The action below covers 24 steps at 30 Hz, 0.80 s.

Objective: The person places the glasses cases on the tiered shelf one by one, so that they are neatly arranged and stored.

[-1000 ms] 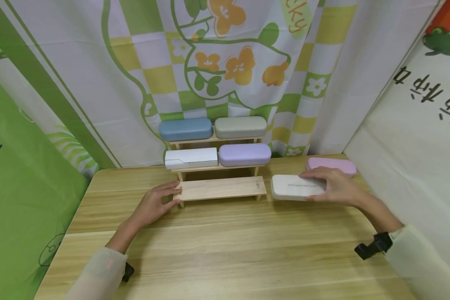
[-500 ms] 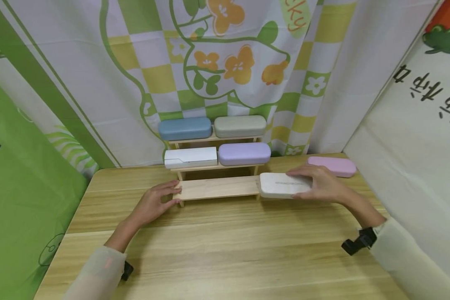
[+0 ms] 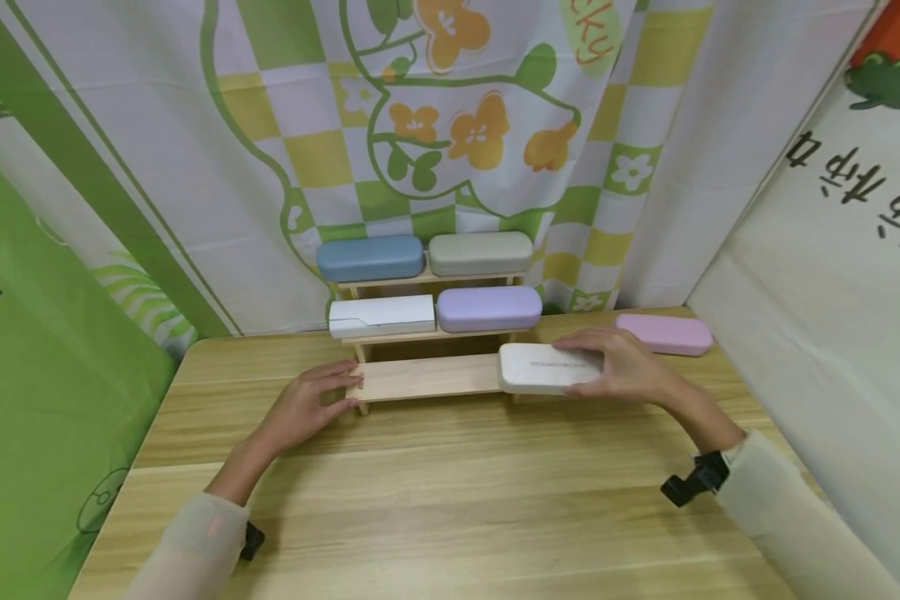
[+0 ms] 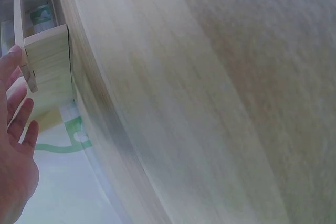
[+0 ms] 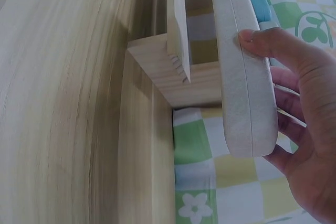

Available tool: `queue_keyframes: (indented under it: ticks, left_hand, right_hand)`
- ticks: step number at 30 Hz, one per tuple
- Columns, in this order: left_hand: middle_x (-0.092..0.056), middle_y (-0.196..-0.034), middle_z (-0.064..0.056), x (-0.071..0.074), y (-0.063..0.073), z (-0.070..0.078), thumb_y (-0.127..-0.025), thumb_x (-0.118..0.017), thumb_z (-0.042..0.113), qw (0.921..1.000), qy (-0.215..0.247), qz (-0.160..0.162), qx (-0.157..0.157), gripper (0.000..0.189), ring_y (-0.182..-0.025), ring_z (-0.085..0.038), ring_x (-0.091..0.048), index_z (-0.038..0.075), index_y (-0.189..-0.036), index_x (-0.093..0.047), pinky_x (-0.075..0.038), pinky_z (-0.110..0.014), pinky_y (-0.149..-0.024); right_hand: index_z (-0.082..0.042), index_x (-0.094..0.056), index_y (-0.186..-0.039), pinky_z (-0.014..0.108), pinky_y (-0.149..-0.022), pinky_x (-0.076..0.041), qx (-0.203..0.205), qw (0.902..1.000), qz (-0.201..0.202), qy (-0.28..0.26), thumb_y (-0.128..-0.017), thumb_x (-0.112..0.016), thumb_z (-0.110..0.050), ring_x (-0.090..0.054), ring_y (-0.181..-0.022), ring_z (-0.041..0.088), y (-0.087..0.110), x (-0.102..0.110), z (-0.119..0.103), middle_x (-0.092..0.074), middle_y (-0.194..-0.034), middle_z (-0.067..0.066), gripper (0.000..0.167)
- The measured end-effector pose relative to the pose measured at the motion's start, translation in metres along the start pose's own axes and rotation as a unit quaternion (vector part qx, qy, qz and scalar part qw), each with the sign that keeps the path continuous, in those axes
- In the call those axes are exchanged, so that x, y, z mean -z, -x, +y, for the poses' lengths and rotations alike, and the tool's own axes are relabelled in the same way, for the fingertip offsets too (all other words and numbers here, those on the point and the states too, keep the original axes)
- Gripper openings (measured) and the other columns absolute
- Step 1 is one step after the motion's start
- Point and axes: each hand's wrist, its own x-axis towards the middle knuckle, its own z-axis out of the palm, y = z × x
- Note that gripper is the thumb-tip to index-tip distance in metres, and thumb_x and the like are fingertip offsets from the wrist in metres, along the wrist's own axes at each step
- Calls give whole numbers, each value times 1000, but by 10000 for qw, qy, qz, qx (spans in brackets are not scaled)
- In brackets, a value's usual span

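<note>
My right hand (image 3: pixel 624 367) grips a white glasses case (image 3: pixel 540 369) by its right end, thumb on the front and fingers on the back. In the right wrist view the case (image 5: pixel 242 77) is raised above the board, with a gap between them. Its left end overlaps the right end of the bottom step of a wooden tiered stand (image 3: pixel 427 377). My left hand (image 3: pixel 309 407) holds that step's left end, fingertips at its back corner and thumb at its front corner. In the left wrist view my left hand (image 4: pixel 18 145) is partly cut off by the frame.
On the middle step sit a white case (image 3: pixel 382 316) and a lilac case (image 3: pixel 489 308). A blue case (image 3: pixel 371 257) and a grey-green case (image 3: pixel 481 253) fill the top step. A pink case (image 3: pixel 664 333) lies on the wooden table (image 3: pixel 450 500) at right. A patterned curtain (image 3: pixel 315 158) hangs behind.
My right hand has carried the white glasses case leftward, from beside the stand to over the right end of its bottom step. My left hand has stayed at the step's left end.
</note>
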Motion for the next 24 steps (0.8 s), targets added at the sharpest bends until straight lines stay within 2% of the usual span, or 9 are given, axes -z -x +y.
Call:
queue_keyframes:
  ticks: [6,9,16,20,24]
  left_hand:
    - [-71,-131,-25,2,-1,-2,-78,-94,3,9975,-180,382,-575,42,-121,-44,-69,0,-117,-80,-58,-58,-100]
    - [-71,-129,-26,2,-1,-3,-74,-96,3,9955,-273,546,-726,45,-119,-45,-69,-1,-116,-79,-59,-59,-98]
    - [-69,-133,-27,2,2,-4,-69,-98,3,9930,-448,803,-745,65,-122,-48,-67,-7,-127,-72,-55,-61,-104]
    - [-66,-138,-26,3,3,-1,-66,-99,3,9920,-516,905,-712,75,-126,-48,-63,-6,-134,-68,-52,-62,-107]
    - [-62,-142,-26,3,4,0,-62,-101,4,9887,-737,1058,-762,84,-127,-48,-60,-3,-138,-66,-52,-64,-104]
  right_hand:
    - [-10,-78,-127,51,-89,-61,29,9999,24,-94,-71,-99,-27,-72,-114,34,-7,-6,-5,-76,-127,10,63]
    - [-10,-78,-127,50,-90,-62,65,9999,46,-96,-70,-99,-27,-72,-115,33,-11,-9,-9,-77,-126,10,63]
    - [-6,-78,-126,50,-88,-63,217,9997,28,-138,-70,-99,-24,-73,-111,35,-19,-15,-16,-77,-124,14,62]
    - [-5,-78,-124,51,-90,-63,348,9992,21,-189,-70,-100,-24,-74,-111,36,-24,-19,-21,-77,-122,15,62]
    - [-7,-79,-123,49,-88,-63,477,9988,70,-82,-69,-100,-25,-74,-109,33,-29,-26,-25,-78,-121,12,61]
